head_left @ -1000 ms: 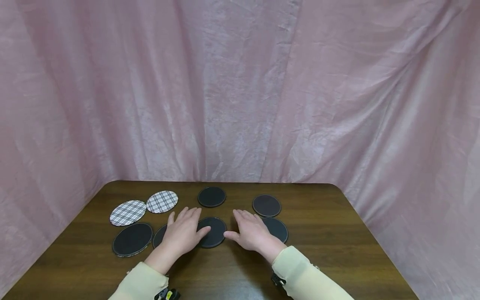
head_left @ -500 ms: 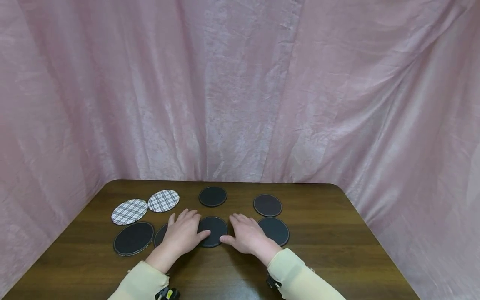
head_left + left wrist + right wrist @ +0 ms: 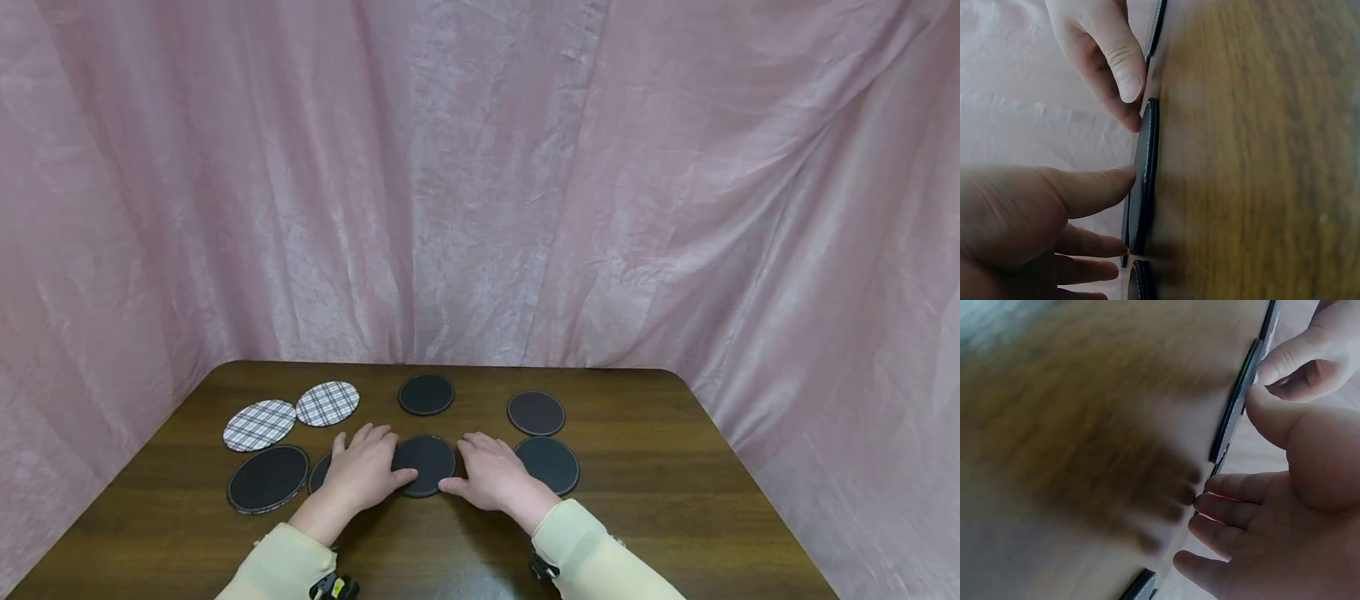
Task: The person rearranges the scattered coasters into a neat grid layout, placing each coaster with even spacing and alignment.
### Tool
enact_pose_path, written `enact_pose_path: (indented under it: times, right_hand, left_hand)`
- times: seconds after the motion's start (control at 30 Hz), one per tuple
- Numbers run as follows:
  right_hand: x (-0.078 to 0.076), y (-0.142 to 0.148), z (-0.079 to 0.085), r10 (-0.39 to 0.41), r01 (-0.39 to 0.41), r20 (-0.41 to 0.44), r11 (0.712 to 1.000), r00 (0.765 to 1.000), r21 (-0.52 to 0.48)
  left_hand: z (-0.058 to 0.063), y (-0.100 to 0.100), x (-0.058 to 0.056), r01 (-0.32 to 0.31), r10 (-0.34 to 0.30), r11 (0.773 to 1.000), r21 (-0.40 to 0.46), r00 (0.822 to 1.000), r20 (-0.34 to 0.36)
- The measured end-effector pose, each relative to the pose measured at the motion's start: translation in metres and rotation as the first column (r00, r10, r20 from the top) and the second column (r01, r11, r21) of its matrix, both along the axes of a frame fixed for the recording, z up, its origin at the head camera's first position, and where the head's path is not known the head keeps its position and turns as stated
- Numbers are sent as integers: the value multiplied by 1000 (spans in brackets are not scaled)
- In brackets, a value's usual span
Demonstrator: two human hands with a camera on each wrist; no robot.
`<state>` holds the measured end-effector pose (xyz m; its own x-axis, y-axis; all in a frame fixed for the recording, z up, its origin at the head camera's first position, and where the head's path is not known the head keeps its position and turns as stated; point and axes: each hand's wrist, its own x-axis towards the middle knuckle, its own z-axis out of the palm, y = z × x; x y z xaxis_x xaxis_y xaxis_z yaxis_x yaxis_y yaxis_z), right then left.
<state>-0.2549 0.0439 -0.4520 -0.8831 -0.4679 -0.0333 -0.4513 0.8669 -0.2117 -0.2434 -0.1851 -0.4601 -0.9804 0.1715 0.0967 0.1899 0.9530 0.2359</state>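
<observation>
Black coaster point(image 3: 426, 463), lower centre of the frame, lies between left hand point(image 3: 363, 473) and right hand point(image 3: 491, 474), neither gripping, thumbs seemingly steadying its edges.

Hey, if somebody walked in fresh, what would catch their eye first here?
Probably the two white plaid discs, bright on the left of the wooden table. Next would come the left hand and right hand, flanking a dark disc near the table's middle. The pink curtain behind fills most of the head view.
</observation>
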Motion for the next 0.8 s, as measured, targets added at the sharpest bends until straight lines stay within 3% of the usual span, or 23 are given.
enact_pose_path:
  times: [0.27,0.8]
  right_hand:
    - [-1,-3,5,7,-7,-18,1000,1000,18]
    - [-9,-9,5,-39,39,-4,999,999,-14]
  left_hand:
    - [1,-2,-1,-3,3,1000,2,999,33]
    - [-2,-5,-1,-15,15,1000,11,1000,-2]
